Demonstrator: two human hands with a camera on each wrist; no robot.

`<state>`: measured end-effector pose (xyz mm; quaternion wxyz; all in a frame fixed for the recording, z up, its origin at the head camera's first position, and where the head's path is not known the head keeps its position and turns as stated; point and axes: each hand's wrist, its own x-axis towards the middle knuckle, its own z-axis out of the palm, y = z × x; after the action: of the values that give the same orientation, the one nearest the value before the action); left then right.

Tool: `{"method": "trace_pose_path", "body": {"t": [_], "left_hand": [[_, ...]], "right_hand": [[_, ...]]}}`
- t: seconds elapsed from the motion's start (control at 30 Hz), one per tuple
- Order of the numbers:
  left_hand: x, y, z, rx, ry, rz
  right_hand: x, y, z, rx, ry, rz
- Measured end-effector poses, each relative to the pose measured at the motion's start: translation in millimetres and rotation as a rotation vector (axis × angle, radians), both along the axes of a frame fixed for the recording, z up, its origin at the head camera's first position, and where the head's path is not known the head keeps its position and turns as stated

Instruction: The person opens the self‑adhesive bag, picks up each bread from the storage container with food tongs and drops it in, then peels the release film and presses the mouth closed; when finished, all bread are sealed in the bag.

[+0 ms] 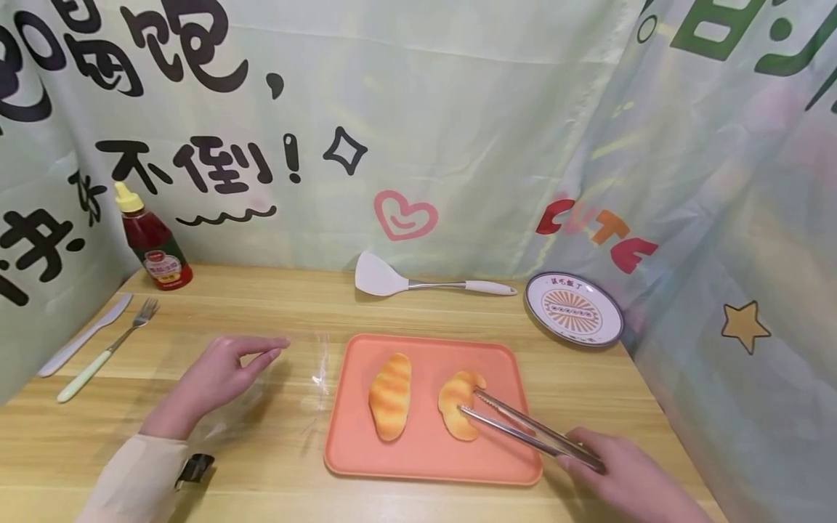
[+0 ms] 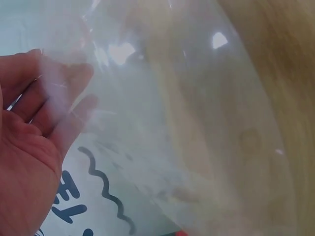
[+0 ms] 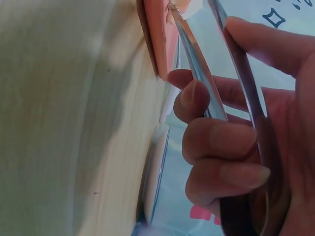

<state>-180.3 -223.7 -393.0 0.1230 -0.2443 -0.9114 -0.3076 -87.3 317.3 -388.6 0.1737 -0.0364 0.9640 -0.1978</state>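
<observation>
My left hand [image 1: 219, 374] is left of the orange tray [image 1: 425, 465], thumb and forefinger close together. In the left wrist view they pinch a clear plastic bag [image 2: 197, 108], which shows in the head view mostly as glints. My right hand [image 1: 621, 472] grips metal tongs [image 1: 543, 438] at the tray's right side. The tips of the tongs are at a curved bread roll [image 1: 455, 414] on the tray and look to touch it; how firmly they clasp it I cannot tell. An oval bread roll [image 1: 391, 398] lies on the tray's left half.
Behind the tray lies a white spatula [image 1: 382, 276], with a patterned plate [image 1: 574, 309] leaning at the back right. A red sauce bottle [image 1: 159, 250] stands back left, near a knife [image 1: 88, 334] and fork [image 1: 107, 352]. Printed cloth walls [image 1: 458, 145] enclose the table.
</observation>
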Motion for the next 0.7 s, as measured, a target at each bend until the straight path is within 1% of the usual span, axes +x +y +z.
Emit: {"method": "trace_pose_path", "body": {"t": [0.13,0.27,0.4,0.57,0.7], "left_hand": [[0.0,1,-1.8,0.007,0.018,-0.011],[0.3,1,-2.1,0.016,0.01,-0.01],[0.3,0,-3.3,0.018,0.014,-0.009],[0.7,-2,-4.0,0.028,0.019,-0.011],[1.3,-2,-3.0,0.036,0.006,-0.01]], "right_hand": [[-0.6,-2,0.9,-0.019,-0.025,-0.021],[-1.6,0,1.8,-0.049,-0.043,0.016],[-1.6,4,1.1,-0.035,0.0,0.078],[-0.1,8,1.3,-0.014,0.107,0.147],[-0.5,10,2.9,-0.003,0.161,0.167]]}}
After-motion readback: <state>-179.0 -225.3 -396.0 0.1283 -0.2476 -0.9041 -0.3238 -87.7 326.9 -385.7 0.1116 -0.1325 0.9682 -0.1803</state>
